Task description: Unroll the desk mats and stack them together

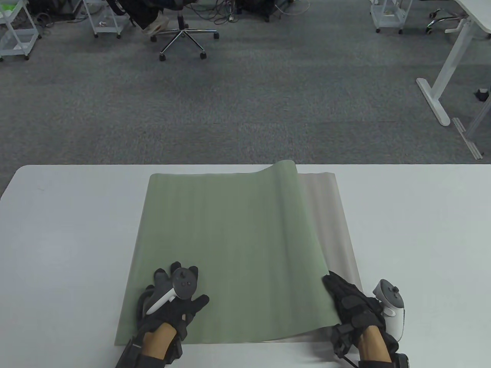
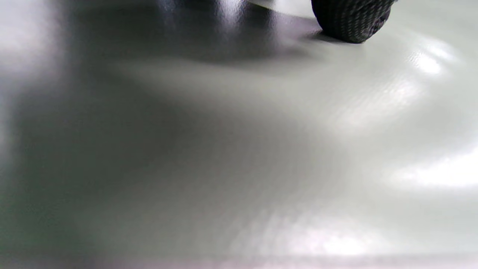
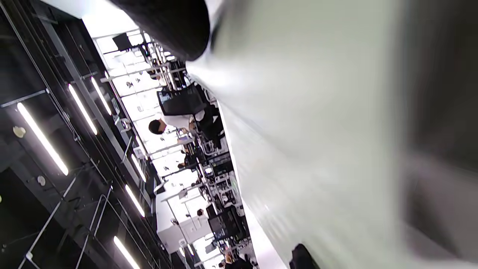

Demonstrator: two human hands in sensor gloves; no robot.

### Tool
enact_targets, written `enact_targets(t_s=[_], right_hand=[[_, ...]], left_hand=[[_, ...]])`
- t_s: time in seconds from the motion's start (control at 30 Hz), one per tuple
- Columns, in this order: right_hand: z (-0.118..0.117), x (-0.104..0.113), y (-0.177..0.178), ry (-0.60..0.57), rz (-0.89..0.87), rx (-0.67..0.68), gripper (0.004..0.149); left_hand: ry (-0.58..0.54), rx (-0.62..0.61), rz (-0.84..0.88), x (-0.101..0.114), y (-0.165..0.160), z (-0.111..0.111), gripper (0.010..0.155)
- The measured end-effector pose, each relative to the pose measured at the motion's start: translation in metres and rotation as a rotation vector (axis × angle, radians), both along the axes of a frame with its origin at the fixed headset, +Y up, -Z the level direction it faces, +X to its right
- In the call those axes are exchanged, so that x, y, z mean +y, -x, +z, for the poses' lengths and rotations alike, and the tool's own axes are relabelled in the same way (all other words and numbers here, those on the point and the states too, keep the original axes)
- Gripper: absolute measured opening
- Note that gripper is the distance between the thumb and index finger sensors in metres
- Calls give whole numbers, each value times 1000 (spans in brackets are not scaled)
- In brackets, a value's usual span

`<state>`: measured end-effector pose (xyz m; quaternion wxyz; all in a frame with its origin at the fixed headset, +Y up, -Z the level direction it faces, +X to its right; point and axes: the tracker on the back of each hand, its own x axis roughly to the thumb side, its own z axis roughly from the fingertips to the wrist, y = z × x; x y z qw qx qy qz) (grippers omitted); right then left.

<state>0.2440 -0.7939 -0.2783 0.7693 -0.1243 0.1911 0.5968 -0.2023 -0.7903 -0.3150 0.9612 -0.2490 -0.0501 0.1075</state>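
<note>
A green desk mat (image 1: 226, 249) lies mostly unrolled on the white table (image 1: 57, 237), over a grey mat (image 1: 333, 230) whose right strip shows. The green mat's right edge still curls up. My left hand (image 1: 174, 295) rests flat on the green mat's near left part. My right hand (image 1: 347, 303) holds the green mat's curled near right edge, fingers against it. In the left wrist view a gloved fingertip (image 2: 351, 20) touches the mat's glossy surface (image 2: 261, 149). The right wrist view is tilted and shows the mat (image 3: 317, 130) close up.
The mats reach close to the table's near edge and far edge. Beyond the table is grey carpet with an office chair (image 1: 180, 36), rolling carts (image 1: 389, 15) and a white desk leg (image 1: 441, 88).
</note>
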Motion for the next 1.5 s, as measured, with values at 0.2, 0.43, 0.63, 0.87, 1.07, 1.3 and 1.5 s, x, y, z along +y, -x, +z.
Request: enact_targets(t_s=[0.2, 0.43, 0.63, 0.87, 1.07, 1.3, 1.5], right_hand=[[0, -9, -1, 37, -197, 43, 81], [1, -14, -8, 48, -196, 19, 73], [2, -15, -15, 31, -273, -1, 74], [0, -16, -17, 33, -287, 73, 83], [-1, -13, -26, -2, -324, 60, 73], [-2, -16, -31, -25, -362, 49, 69], [-4, -3, -54, -50, 15, 31, 61]], left_hand=[[-1, 3, 5, 0, 0, 0, 84], [1, -2, 1, 0, 0, 0, 84], [-1, 0, 4, -1, 0, 1, 84], [0, -4, 1, -1, 0, 0, 84], [0, -2, 2, -1, 0, 0, 84], [2, 0, 7, -1, 1, 0, 84], [2, -1, 4, -1, 0, 0, 84]])
